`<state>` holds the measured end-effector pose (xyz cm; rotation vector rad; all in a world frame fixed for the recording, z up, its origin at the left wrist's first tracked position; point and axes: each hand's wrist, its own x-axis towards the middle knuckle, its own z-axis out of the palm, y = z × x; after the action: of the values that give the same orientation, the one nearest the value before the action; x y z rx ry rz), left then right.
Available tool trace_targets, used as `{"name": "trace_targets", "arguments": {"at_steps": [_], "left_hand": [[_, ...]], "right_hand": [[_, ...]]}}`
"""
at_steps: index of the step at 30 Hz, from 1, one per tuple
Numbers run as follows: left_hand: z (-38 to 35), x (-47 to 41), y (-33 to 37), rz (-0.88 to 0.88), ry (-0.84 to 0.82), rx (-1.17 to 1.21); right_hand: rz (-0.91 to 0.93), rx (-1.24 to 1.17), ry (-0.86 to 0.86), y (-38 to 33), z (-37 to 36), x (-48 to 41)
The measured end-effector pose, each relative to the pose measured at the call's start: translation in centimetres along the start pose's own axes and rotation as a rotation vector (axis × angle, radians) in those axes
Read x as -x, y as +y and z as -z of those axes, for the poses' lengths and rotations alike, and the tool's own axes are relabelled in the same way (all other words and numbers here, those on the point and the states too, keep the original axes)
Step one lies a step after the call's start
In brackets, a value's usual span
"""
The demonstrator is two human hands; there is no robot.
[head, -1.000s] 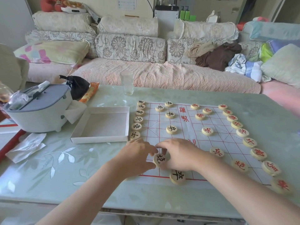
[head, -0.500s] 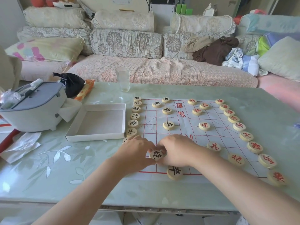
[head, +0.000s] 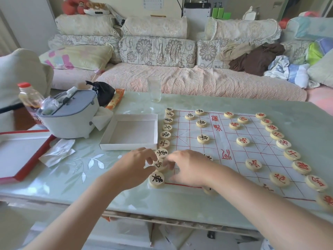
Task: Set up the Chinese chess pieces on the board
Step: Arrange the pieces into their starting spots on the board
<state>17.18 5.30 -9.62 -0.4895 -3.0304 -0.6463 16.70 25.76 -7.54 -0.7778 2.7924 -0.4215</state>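
1. The chess board (head: 225,141), a white sheet with a red grid, lies flat on the right half of the table (head: 63,181). Its near side is close to the table's near edge.
2. The left hand (head: 135,166) and the right hand (head: 189,165) meet over the board's near-left corner, about midway along the table's near edge.
3. Between their fingertips lies a black-lettered disc (head: 158,164). It sits in the column of black pieces (head: 165,135) that runs along the board's left side towards the table's far edge.
4. The left hand's grip is curled in, with fingers and thumb pinching the disc's left side.
5. The right hand's grip is bent and blurred against the disc's right side, and I cannot tell whether it holds or only touches.
6. The corner disc (head: 156,179) sits just nearer, beside the left thumb.
7. The red pieces (head: 292,155) line the board's right side, and more pieces of both colours stand on the inner grid.
8. A white cardboard tray (head: 128,146) lies just left of the board. A grey appliance (head: 72,120) stands towards the table's left edge, and a drinking glass (head: 154,89) stands at the far edge.
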Motion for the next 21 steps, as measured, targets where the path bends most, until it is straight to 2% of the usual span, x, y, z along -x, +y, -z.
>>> {"name": "trace_targets", "arguments": {"at_steps": [7,16,21], "left_hand": [[-0.3,2.9,-1.3,0.043,-0.075,-0.044],[-0.6,2.8,-1.5,0.028,-0.112,-0.033],[0.3,1.9,-2.0,0.067,-0.159,-0.008]], "right_hand": [[-0.017,0.041,0.149,-2.2,-2.5,-0.5],[-0.092,-0.033,0.100,-2.2,-2.3,-0.6],[-0.213,-0.140,0.200,0.4,0.2,-1.5]]}}
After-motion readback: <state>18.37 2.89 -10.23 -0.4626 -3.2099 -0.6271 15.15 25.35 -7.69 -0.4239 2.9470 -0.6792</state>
